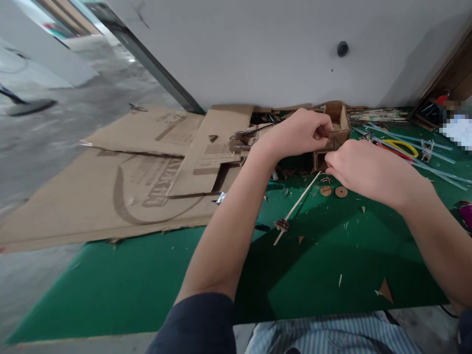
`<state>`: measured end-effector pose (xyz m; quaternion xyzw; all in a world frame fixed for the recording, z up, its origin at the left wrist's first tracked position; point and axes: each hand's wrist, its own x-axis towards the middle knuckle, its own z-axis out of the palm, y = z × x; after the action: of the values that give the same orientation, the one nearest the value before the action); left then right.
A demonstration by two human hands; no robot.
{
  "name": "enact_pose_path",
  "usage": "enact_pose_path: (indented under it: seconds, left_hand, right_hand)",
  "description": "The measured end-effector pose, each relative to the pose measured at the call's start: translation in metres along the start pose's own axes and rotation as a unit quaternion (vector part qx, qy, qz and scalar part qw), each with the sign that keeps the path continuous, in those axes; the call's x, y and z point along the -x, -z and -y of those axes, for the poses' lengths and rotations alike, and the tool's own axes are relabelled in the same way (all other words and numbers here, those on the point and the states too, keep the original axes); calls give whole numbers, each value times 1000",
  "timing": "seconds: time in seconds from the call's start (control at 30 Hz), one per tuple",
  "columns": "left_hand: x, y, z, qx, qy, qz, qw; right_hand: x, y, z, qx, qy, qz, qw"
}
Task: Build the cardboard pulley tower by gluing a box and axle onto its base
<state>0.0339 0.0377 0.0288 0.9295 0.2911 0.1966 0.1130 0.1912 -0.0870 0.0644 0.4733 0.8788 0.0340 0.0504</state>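
A small open-topped cardboard box [338,114] stands near the wall, with another cardboard part below its front. My left hand [304,129] is at the box's left side, its fingers curled in a pinch; what lies between them is hidden. Just right of the box's front, my right hand [359,164] is closed too, its fingertips pressed together over something I cannot make out. Below the hands, a thin wooden stick [303,196] slants across the green table, with a stack of small brown discs [281,224] around its lower part. Two cardboard discs with centre holes, a left one [326,191] and a right one [341,191], lie flat nearby.
Large cardboard sheets [92,196] cover the left side of the green table [147,285]. Translucent sticks [438,157] and a yellow-handled tool [403,146] lie at the right. Scissors [239,142] rest behind my left forearm. A white wall [258,54] borders the back. Scraps are scattered about.
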Motion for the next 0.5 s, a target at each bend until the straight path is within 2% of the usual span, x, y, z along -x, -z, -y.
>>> enact_pose_path:
  seconds: [0.13,0.2,0.27,0.4,0.5]
  left_hand:
    - [-1,-1,1,-5,4,-16,1000]
    - [-3,-3,3,-6,4,-29,1000]
    - [-3,-2,5,-2,2,-28,1000]
    - [1,2,8,25,2,8,1000]
    - [4,0,8,16,10,15,1000]
  right_hand:
    - [9,3,11,37,47,43,997]
    - [13,5,16,15,103,23,994]
    - [18,8,13,-25,123,-6,992]
    - [34,20,-25,-125,15,-58,990]
    - [54,32,-58,-198,-51,-128,970]
